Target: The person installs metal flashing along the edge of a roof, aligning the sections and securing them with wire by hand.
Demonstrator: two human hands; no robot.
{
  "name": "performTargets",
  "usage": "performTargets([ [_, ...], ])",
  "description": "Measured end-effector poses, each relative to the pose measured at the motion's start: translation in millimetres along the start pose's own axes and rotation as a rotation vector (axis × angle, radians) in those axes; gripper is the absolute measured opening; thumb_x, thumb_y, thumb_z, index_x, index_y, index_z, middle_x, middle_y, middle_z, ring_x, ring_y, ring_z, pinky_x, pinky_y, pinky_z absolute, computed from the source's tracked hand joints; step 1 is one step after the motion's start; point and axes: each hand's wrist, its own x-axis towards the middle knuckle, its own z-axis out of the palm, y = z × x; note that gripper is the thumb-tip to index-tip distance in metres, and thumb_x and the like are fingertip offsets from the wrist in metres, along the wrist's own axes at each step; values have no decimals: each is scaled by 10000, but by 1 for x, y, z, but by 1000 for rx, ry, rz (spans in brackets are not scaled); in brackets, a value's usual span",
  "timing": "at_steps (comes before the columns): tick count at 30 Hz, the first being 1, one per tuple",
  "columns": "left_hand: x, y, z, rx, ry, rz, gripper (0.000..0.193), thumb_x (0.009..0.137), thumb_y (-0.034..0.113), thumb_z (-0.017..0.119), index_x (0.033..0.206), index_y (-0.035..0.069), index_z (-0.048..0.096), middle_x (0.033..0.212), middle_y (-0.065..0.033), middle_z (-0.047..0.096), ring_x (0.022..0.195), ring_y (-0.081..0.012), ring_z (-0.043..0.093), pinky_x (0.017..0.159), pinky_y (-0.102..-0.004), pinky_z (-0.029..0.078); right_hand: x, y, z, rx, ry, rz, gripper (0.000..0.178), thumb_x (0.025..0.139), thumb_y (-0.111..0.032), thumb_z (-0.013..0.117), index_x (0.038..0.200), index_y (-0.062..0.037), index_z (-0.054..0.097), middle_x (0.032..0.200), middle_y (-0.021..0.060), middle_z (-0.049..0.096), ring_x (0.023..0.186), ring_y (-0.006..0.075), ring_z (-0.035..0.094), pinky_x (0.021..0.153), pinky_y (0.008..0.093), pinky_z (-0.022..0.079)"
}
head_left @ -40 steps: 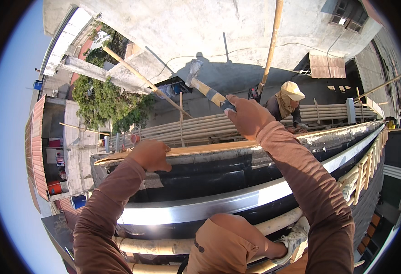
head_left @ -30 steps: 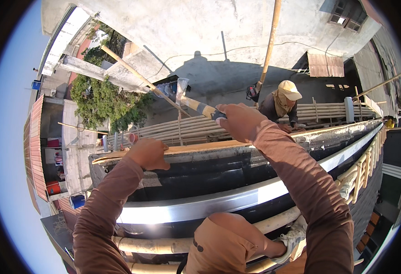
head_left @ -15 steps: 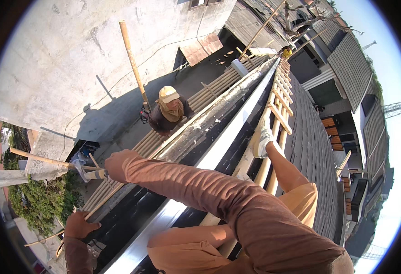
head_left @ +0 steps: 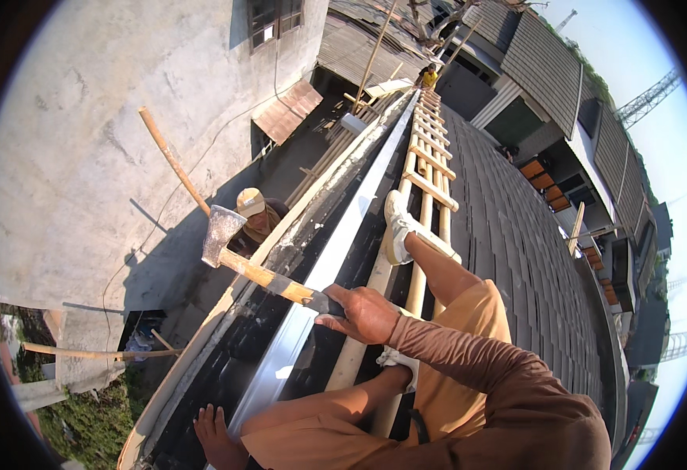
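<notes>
My right hand [head_left: 363,313] is closed round the dark-wrapped grip of an axe [head_left: 261,274]. The axe has a worn, pale metal head and a wooden handle, and it is held above the long shiny metal strip [head_left: 320,278] on the roof. Down at the lower left, my left hand [head_left: 218,437] lies with its fingers apart on the dark roof edge beside that strip. Nothing shows in it. My legs straddle the bamboo ladder [head_left: 429,227], one shoe resting on its poles.
A co-worker in a cap [head_left: 251,215] stands below the roof edge, behind the axe head. Farther along is a person in yellow [head_left: 428,77]. Dark tiles [head_left: 508,258] slope down on the right. Left are bamboo poles [head_left: 173,160] and a concrete wall [head_left: 85,196].
My right hand has drawn back from the far left to the middle, bringing the axe into full view. My left hand has moved down and right. The view has turned.
</notes>
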Motion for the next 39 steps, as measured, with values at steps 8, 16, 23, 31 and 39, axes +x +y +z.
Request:
performTargets([
  [8, -1, 23, 6, 50, -131, -67, 740, 922, 434, 700, 1508, 19, 523, 1475, -157, 602, 1373, -349, 562, 1174, -498, 395, -96, 16, -2, 36, 122, 95, 529, 965, -449, 766, 1208, 6, 649, 836, 239, 724, 817, 452, 725, 735, 495, 569],
  [16, -18, 20, 6, 36, -32, -56, 929, 804, 645, 784, 1475, 46, 550, 1224, -96, 666, 1139, -262, 649, 1036, -387, 474, -142, -6, 11, 336, 34, 47, 640, 1009, -419, 755, 1399, 49, 560, 766, 11, 592, 521, 59, 498, 433, 245, 391],
  [23, -20, 21, -4, 23, -77, -31, 1001, 762, 636, 838, 1516, 65, 509, 1291, -95, 645, 1230, -263, 622, 1058, -403, 472, -177, -50, -19, 380, 99, 29, 702, 995, -387, 777, 1500, 29, 520, 823, 6, 559, 537, 60, 506, 444, 242, 429],
  [31, -14, 25, -10, 7, -128, -53, 983, 765, 616, 847, 1517, 80, 512, 1340, -91, 641, 1260, -259, 607, 1067, -413, 469, -236, -93, -56, 460, 325, 106, 506, 989, -300, 796, 1287, 56, 596, 762, -10, 561, 543, 61, 514, 482, 230, 432],
  [39, -15, 21, 8, 63, 50, 25, 960, 735, 658, 845, 1453, 70, 598, 1196, -97, 650, 1146, -270, 626, 1015, -424, 482, -285, -120, -87, 558, 695, 25, 337, 1057, -336, 694, 1143, -18, 623, 771, -7, 588, 613, 64, 545, 563, 224, 458],
])
